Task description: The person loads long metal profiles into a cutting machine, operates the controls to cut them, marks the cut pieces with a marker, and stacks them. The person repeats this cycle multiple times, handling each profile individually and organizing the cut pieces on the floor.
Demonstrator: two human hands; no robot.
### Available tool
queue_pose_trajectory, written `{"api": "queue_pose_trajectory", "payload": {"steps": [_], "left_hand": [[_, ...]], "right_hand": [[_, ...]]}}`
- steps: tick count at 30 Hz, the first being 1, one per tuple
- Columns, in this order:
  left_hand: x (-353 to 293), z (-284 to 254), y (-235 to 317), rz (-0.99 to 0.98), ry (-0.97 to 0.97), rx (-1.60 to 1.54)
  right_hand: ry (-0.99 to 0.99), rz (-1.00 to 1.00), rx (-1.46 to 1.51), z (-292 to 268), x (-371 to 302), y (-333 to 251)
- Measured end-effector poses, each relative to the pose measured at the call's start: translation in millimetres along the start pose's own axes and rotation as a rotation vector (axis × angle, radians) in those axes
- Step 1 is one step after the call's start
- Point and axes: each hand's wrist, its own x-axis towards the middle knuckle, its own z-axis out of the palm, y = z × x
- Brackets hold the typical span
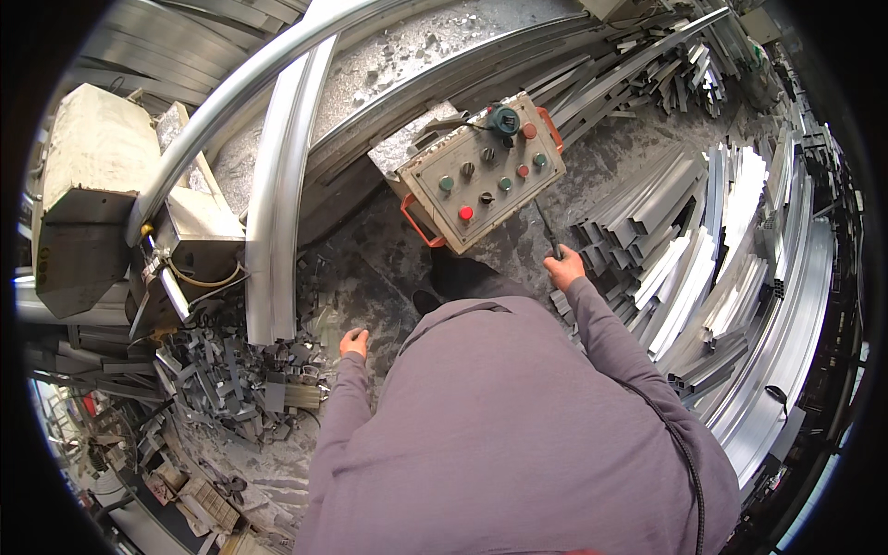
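Observation:
My right hand (565, 267) is closed around the lower end of a thin dark rod (546, 222), whose upper end reaches the near edge of the control box. That beige control box (481, 171) has red and green buttons, dark knobs, orange handles and a teal round fitting on top. Low at my left side, my left hand (353, 342) has its fingers curled in. Whether anything lies inside it is hidden. Left of that hand, a long silver metal profile (282, 203) ends above a heap of metal offcuts (231, 379).
Stacks of metal profiles (647, 213) lie on the floor close to my right. A machine with a beige housing (97, 139) stands at the left. Metal chips (398, 55) cover the machine bed at the back. A dark cable (680, 435) runs over my right side.

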Motion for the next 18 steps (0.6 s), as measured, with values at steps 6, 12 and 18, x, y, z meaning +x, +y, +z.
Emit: {"api": "queue_pose_trajectory", "payload": {"steps": [6,12,18], "left_hand": [[6.2,-5.9,43.9,0.008,0.021,-0.108],[-6.4,-45.6,129.0,0.202,0.114,0.189],[-21.2,-83.5,259.3,0.386,0.235,0.254]], "right_hand": [[-0.161,0.245,0.453,61.3,52.1,-107.3],[-0.159,0.461,0.431,117.8,98.1,-148.3],[-0.093,0.353,0.363,127.4,105.6,-145.3]]}}
